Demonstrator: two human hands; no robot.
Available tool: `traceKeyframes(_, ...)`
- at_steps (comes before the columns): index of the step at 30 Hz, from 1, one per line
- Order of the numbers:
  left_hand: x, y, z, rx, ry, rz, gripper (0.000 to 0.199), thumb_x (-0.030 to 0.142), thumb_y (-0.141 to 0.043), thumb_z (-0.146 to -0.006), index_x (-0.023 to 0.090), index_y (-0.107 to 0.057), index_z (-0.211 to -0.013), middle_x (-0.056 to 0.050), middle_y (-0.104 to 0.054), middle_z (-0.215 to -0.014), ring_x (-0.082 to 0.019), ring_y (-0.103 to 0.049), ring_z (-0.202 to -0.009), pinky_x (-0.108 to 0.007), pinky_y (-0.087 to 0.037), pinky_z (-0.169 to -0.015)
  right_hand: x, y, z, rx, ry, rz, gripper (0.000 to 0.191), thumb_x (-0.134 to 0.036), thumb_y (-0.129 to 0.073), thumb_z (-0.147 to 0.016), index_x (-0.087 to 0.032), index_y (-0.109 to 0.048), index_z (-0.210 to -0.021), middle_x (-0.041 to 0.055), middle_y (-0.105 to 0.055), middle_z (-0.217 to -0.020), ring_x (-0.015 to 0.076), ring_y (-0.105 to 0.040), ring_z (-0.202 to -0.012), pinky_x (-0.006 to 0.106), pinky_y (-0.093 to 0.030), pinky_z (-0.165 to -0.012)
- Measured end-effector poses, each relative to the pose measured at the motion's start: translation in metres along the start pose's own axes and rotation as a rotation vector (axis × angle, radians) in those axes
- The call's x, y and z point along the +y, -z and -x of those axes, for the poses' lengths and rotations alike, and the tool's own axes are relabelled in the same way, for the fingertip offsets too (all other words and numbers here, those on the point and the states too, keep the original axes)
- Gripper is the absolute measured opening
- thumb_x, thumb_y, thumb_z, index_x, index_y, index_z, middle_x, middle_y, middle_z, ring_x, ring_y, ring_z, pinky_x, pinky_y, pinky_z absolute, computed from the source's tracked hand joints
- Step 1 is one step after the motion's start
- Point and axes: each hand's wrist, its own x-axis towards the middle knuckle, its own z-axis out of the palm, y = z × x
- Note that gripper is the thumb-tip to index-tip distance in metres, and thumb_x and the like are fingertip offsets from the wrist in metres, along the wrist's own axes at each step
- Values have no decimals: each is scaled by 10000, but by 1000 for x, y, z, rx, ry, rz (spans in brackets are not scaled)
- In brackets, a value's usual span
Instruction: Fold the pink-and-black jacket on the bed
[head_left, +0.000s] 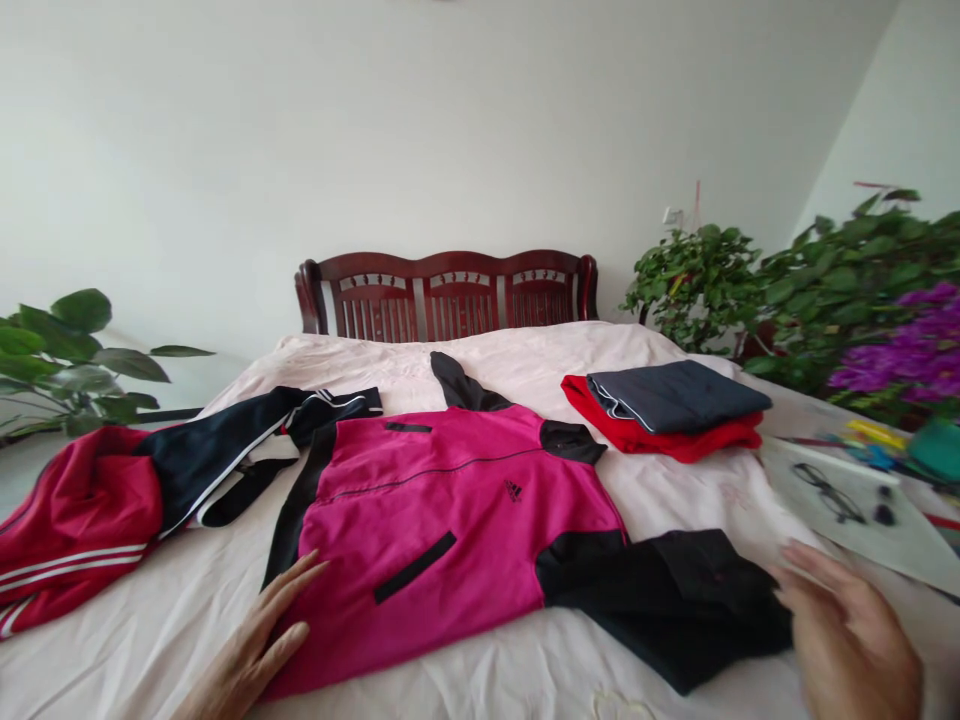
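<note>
Lying flat on the bed (112, 665), the pink jacket (442, 530) sat between the two hands (well apart, neither clamped). The left hand (247, 635) rested open on its 7 o'clock edge; the right hand (847, 640) was open at the black sleeve (675, 610), 4 o'clock (contact unclear).

Left grip (247, 640) bare, long, slim-fingered; right grip (847, 640) bare, blurred, seemingly similar.

Home bedroom: bed (480, 350), carved wooden headboard (450, 295), potted plants (694, 285) alongside.
</note>
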Motion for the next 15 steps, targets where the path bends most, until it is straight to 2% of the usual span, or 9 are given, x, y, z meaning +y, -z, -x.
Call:
traceKeyframes(1, -6, 3, 5, 0, 5, 32, 560, 488, -508, -909, 389, -448, -1457, -9, -528, -1487, -284, -534, -1322, -458, -474, -1080, 0, -14, 2, -57, -41, -52, 503, -507, -472, -910, -178, -576, -1276, 169, -628, -1222, 261, -659, -907, 373, -551, -691)
traceKeyframes(3, -23, 6, 19, -6, -17, 52, 672, 534, -614, -832, 371, -440, -1460, -32, -515, -1496, -316, -526, -1326, -478, -469, -1075, 3, -40, 14, -295, -115, -149, 484, -523, -514, -861, -183, -625, -1187, 129, -690, -1040, 211, -648, -692, 335, -533, -569)
traceKeyframes(5, -39, 9, 34, -40, -39, 13, 763, 501, -691, -779, 372, -408, -1476, -39, -481, -1523, -327, -491, -1356, -492, -452, -1086, 9, -63, 34, -548, -72, -154, 445, -488, -530, -838, -191, -657, -1145, 103, -706, -972, 178, -630, -607, 306, -528, -526)
traceKeyframes(6, -45, 10, 41, -63, -42, -23, 790, 460, -707, -775, 375, -381, -1490, -38, -459, -1538, -324, -473, -1371, -496, -441, -1094, 12, -73, 44, -610, 4, -118, 424, -449, -520, -842, -203, -660, -1157, 100, -706, -1013, 170, -642, -627, 298, -544, -554)
traceKeyframes(9, -54, 17, 56, -122, -36, -129, 777, 337, -660, -829, 385, -313, -1522, -29, -432, -1558, -295, -453, -1391, -490, -419, -1111, 14, -94, 66, -576, 389, 57, 447, -287, -469, -855, -270, -609, -1278, 81, -646, -1245, 185, -686, -907, 312, -576, -788)
traceKeyframes(12, -49, 24, 56, -128, -57, -176, 705, 271, -597, -862, 392, -347, -1510, -19, -479, -1526, -275, -496, -1359, -461, -442, -1102, 5, -109, 70, -522, 788, 282, 614, -137, -453, -812, -341, -525, -1386, 27, -584, -1375, 237, -582, -1209, 399, -514, -975)
traceKeyframes(15, -40, 30, 45, -127, -84, -202, 671, 244, -589, -857, 391, -403, -1485, -16, -520, -1492, -264, -529, -1330, -425, -465, -1092, -6, -121, 65, -538, 1043, 403, 748, -29, -434, -741, -325, -487, -1426, 9, -600, -1370, 247, -526, -1276, 426, -466, -1027)
